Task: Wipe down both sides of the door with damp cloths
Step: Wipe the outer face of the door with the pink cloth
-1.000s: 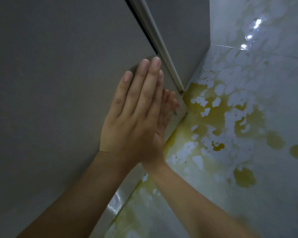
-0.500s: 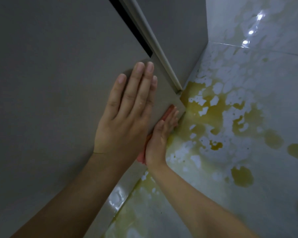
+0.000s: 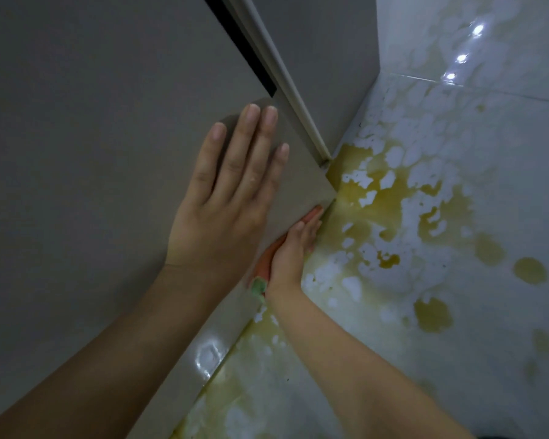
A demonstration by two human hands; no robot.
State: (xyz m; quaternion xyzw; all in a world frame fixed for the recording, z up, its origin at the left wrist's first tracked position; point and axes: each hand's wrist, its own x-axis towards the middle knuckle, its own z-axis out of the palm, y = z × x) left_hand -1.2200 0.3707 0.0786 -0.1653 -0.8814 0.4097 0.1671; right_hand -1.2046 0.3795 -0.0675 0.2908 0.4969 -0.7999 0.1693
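Nearby, yellow-stained floor (image 3: 425,217) beside door (image 3: 92,153) and frame (image 3: 286,90).

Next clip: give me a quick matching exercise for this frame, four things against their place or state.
Things:
1. left hand
2. right hand
3. orange and green cloth
4. yellow-stained glossy floor tiles

Places or states:
A. pressed between a hand and the door's far face
B. flat on the near face of the grey door
C. blotchy, reflecting ceiling lights
D. reaches round the door's lower edge

Pairs: 1-B, 2-D, 3-A, 4-C
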